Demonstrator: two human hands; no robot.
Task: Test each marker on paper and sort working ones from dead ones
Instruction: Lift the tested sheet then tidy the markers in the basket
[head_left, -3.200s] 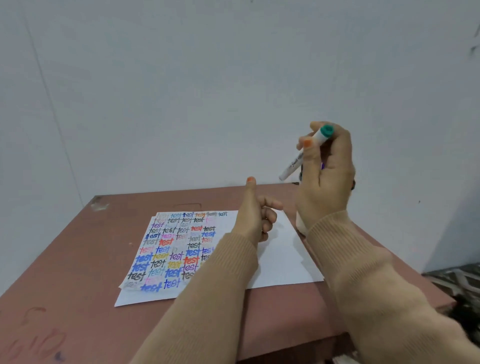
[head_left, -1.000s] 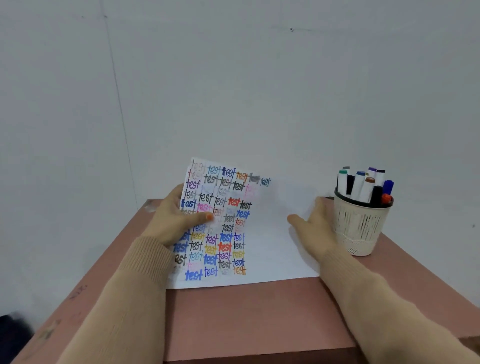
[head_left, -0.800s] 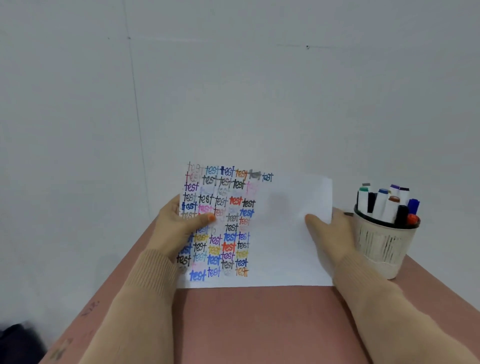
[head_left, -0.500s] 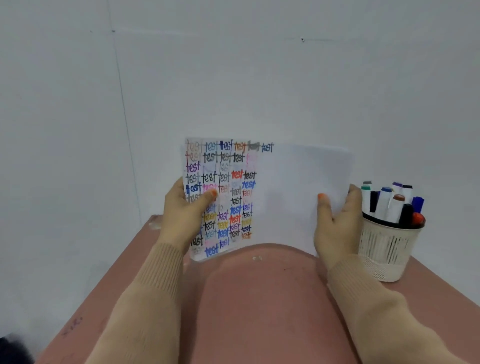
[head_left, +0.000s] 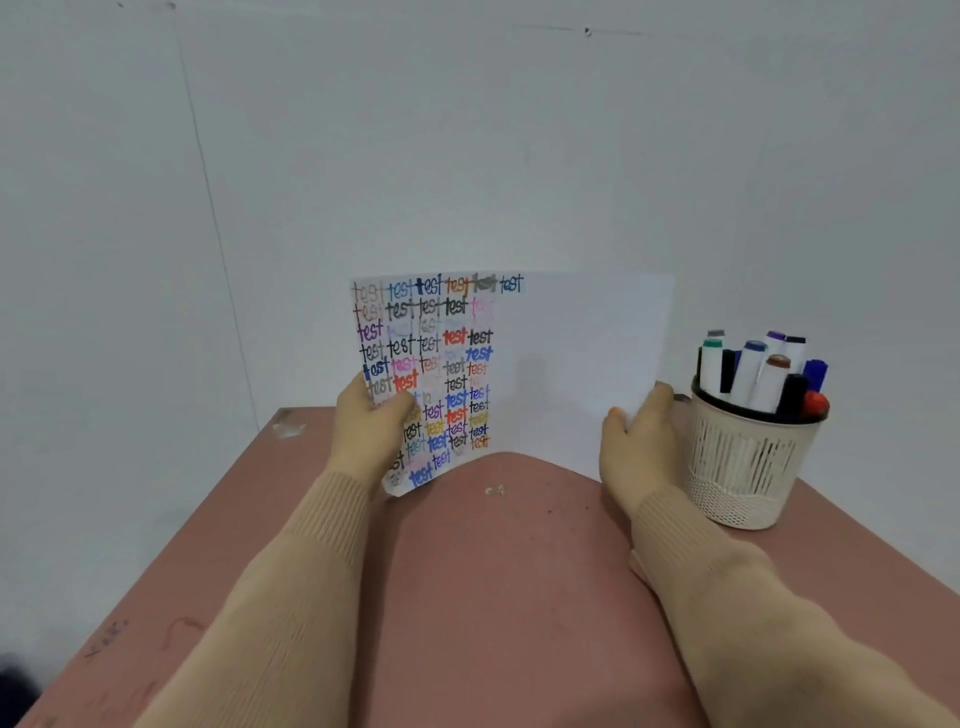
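The left hand (head_left: 371, 426) pinches the left edge of the paper (head_left: 571, 353), thumb across the writing. The right hand (head_left: 639, 447) grips the lower right edge. Between them the sheet stands upright above the bench (head_left: 493, 571). Its left half is packed with "test" in many colours, some bold, some faint, and its right half is blank. The markers (head_left: 753, 374) all stand capped in one cup (head_left: 748, 467) just beside the right hand. Testing looks well advanced, but no separate pile of dead markers shows.

Left hand (head_left: 363, 436) and right hand (head_left: 641, 447) aloft (thumbs pinched forward).
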